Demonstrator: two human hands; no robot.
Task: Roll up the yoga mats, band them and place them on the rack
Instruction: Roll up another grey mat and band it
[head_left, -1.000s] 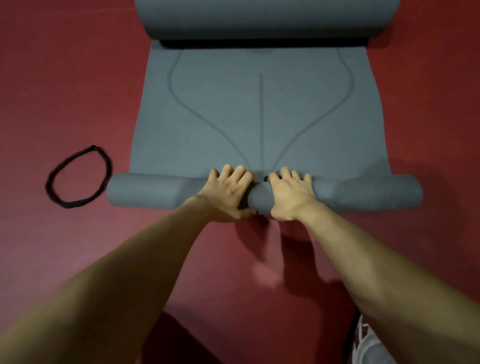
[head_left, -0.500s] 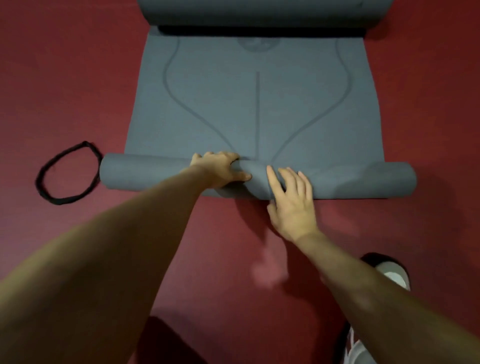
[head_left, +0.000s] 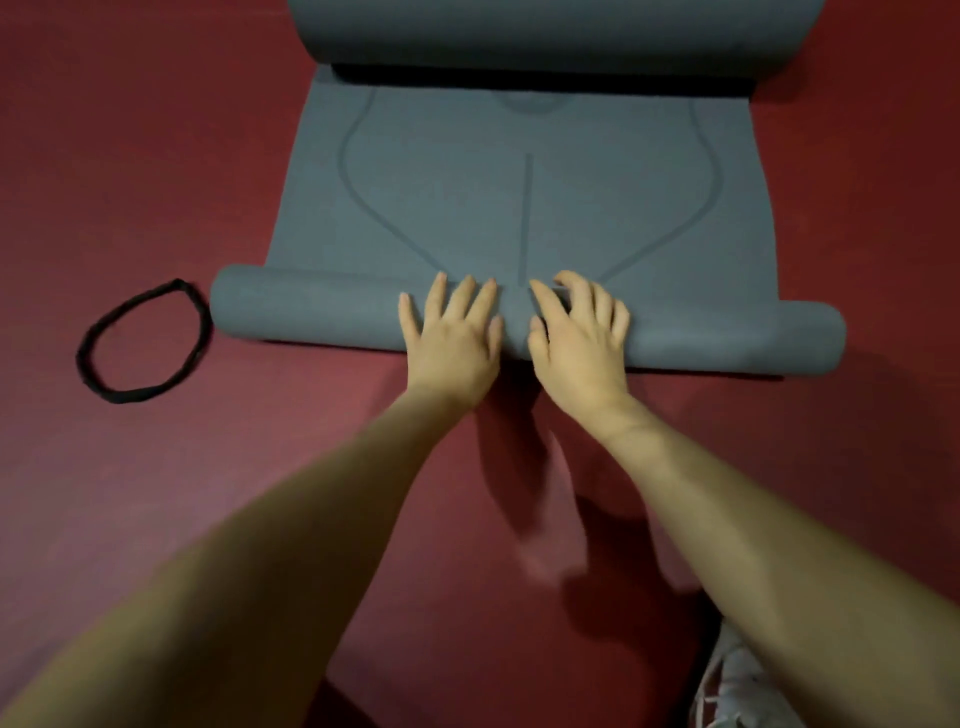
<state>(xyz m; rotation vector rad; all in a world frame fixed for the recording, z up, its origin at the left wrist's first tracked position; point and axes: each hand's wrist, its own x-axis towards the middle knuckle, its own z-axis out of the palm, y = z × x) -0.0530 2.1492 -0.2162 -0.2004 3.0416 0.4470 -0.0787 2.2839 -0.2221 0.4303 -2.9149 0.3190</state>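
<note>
A grey yoga mat (head_left: 530, 208) with darker line markings lies on the red floor. Its near end is wound into a roll (head_left: 311, 312) that runs left to right in front of me. My left hand (head_left: 452, 338) lies flat on the middle of the roll with straight fingers. My right hand (head_left: 579, 338) rests beside it on the roll, fingers spread and slightly bent over the top. The mat's far end curls up into a larger roll (head_left: 550, 36) at the top edge. A black elastic band (head_left: 143, 340) lies in a loop on the floor, left of the near roll.
Red floor (head_left: 156, 156) surrounds the mat on all sides. A white shoe (head_left: 737, 686) shows at the bottom right, beside my right forearm.
Both hands left their curled grip and now lie flatter on top of the roll. The roll has advanced a little up the mat.
</note>
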